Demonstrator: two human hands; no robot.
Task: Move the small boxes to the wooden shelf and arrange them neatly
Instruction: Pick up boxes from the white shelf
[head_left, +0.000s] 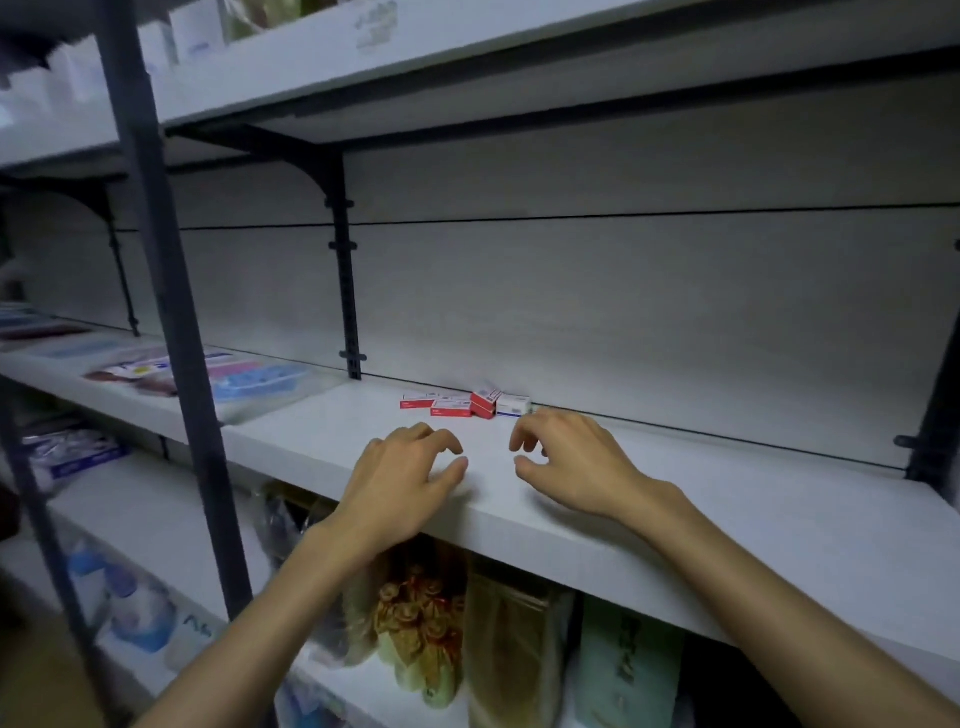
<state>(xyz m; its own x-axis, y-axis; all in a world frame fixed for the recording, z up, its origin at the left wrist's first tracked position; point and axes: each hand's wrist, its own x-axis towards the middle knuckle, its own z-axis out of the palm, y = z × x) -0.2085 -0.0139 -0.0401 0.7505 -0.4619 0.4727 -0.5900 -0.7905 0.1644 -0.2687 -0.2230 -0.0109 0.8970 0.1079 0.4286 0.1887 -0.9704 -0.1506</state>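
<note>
**Boxes at back of shelf, both hands empty in front**

Now, small boxes (466, 404) sit in a tight cluster at the far edge of the wooden shelf (727, 499), right against the back panel (623, 312). Two red-and-white boxes (436, 404) lie flat on the left of the cluster, long axes running left-right along the panel. A red box (485, 401) in the middle sits tilted, propped on another, pointing up and away; its exact angle is hard to read. A white box (514, 405) with a blue stripe is on the right, flat, long axis left-right, touching the red one.

Left hand (400, 478) is over the shelf near its front edge, palm down, fingers loosely curled and a bit spread, holding nothing. Right hand (571, 462) is just right of it, palm down, fingers curled loosely, holding nothing; fingertips near the white box but apart from it. Cannot tell whether either hand touches the shelf surface.

Left along the shelf: flat packets (249, 371), blurred. A dark upright post (171, 291) stands near left. Bagged goods (421, 618) on the shelf below.
</note>
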